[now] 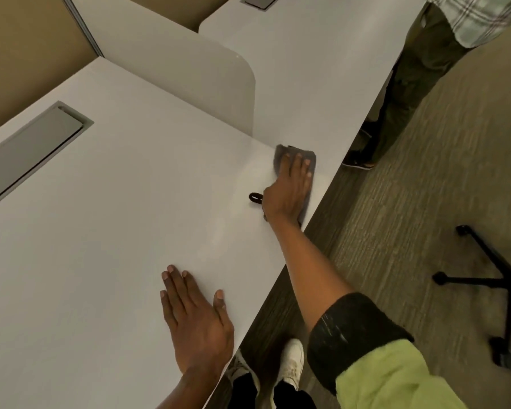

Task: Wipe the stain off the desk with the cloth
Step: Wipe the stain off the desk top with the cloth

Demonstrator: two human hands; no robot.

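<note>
Cloth [307,160], grey, lies at 2 o'clock on counter [115,202] w/ R hand [288,191] pressed flat on it, L hand [195,317] open, palm down at 6.

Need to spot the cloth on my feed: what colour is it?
Grey, a plain cloth flat under the right hand on the white desk; head view.

Quick count: two hands on the desk [115,231], left hand [194,315] near, right hand [289,188] farther right. One grey cloth [309,163], one small black loop thing [255,198] just left of it. Two grey cable hatches, one far left [30,152], one at the far top [260,0]. One divider panel [189,72]. Two white shoes [292,364], plus one chair base [490,273] on the right.
</note>
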